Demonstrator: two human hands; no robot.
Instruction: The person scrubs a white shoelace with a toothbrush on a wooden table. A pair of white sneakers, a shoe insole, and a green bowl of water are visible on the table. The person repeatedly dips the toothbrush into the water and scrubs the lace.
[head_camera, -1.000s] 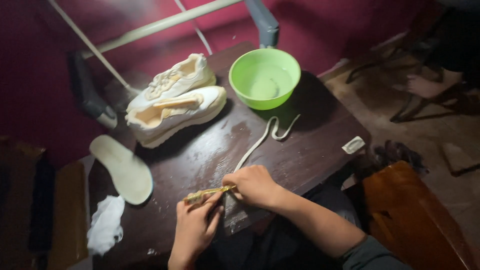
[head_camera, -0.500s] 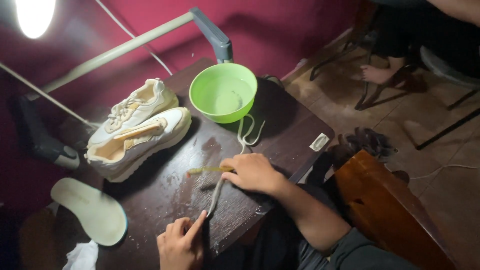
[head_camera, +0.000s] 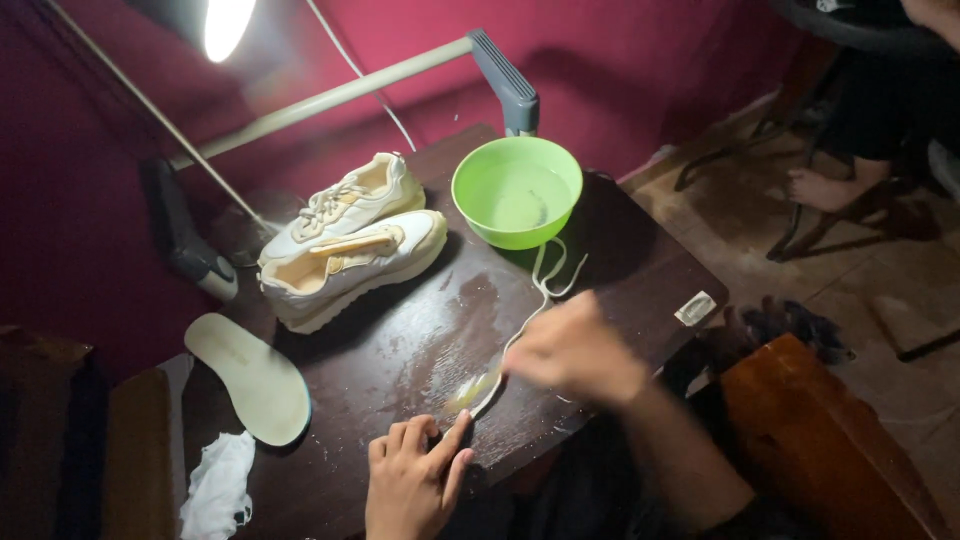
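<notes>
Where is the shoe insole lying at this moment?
In the head view, the insole lies at the left end of the table, below the pair of shoes and above a white cloth.
</notes>
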